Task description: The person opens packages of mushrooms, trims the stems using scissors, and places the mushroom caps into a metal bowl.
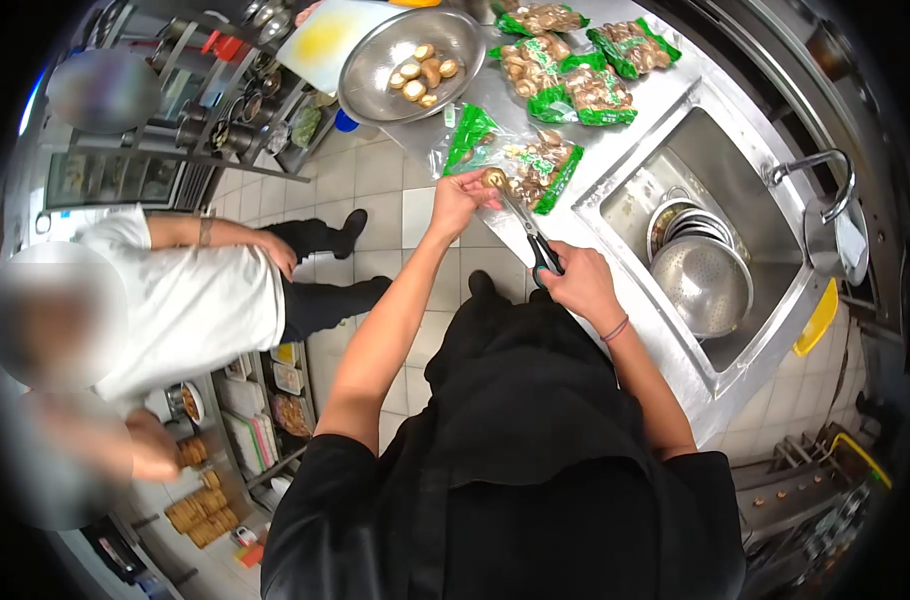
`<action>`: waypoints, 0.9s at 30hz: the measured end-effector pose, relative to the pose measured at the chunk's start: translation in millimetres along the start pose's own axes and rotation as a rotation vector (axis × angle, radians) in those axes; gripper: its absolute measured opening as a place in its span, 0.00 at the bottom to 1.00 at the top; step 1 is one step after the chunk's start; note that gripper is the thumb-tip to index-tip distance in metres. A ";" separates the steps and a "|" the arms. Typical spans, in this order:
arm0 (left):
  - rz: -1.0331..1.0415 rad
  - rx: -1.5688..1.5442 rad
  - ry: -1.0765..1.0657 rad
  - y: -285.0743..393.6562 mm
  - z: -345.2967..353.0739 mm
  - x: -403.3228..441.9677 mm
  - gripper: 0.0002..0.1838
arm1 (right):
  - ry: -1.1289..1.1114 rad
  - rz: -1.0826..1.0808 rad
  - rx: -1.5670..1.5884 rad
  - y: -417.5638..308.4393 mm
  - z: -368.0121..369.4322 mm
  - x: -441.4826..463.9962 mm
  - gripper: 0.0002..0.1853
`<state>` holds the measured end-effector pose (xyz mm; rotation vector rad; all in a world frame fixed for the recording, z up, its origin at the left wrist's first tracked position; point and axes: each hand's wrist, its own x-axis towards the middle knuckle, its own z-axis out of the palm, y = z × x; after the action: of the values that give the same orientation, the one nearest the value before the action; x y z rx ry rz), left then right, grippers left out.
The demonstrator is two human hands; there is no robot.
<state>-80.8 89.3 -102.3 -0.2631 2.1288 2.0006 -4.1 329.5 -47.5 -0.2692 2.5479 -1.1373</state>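
Note:
Between the fingers of my left hand [462,200] is a brown mushroom [495,178]. My right hand [580,285] grips the dark handles of a pair of scissors [532,228], whose metal blades reach up to the mushroom. Just beyond my hands, an opened bag of mushrooms [540,165] with green print lies on the steel counter. A perforated metal colander [413,65] stands at the counter's far left with several mushrooms [415,88] in it, pale cut sides showing on some.
Several more green-printed mushroom bags [535,75] lie at the back. On the right is a sink [700,150] holding stacked colanders [703,285], below a faucet [825,185]. A cutting board [330,42] lies beyond the colander. To my left stands a person in a white shirt [200,315], with another person nearby.

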 end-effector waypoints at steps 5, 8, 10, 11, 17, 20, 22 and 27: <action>-0.028 -0.033 -0.067 -3.4 -5.8 15.3 0.22 | -0.006 0.032 -0.053 -11.2 8.3 7.5 0.19; -0.057 -0.032 -0.209 -11.8 -13.3 32.8 0.21 | -0.040 0.161 -0.086 -24.7 10.6 15.9 0.20; -0.108 0.006 -0.222 -18.6 -16.3 48.6 0.19 | -0.020 0.213 -0.080 -24.7 19.4 26.3 0.20; -0.135 -0.037 -0.251 -21.3 -19.6 56.0 0.18 | 0.016 0.225 -0.057 -27.9 25.8 29.0 0.17; -0.240 -0.194 -0.526 -16.4 -34.9 91.2 0.21 | 0.022 0.502 0.018 -78.9 37.7 45.3 0.13; -0.296 -0.188 -0.638 -21.7 -42.6 104.5 0.20 | 0.064 0.593 0.067 -102.4 43.5 49.7 0.12; -0.291 -0.127 -0.714 -21.1 -43.0 108.9 0.19 | 0.062 0.676 0.076 -101.3 61.9 50.8 0.14; -0.297 -0.055 -0.791 -21.4 -43.1 118.7 0.15 | 0.332 0.640 0.266 -112.2 104.0 51.9 0.14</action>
<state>-190.6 46.3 -152.5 0.1770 1.4409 1.6123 -8.9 168.2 -40.0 0.8014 2.4031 -1.2929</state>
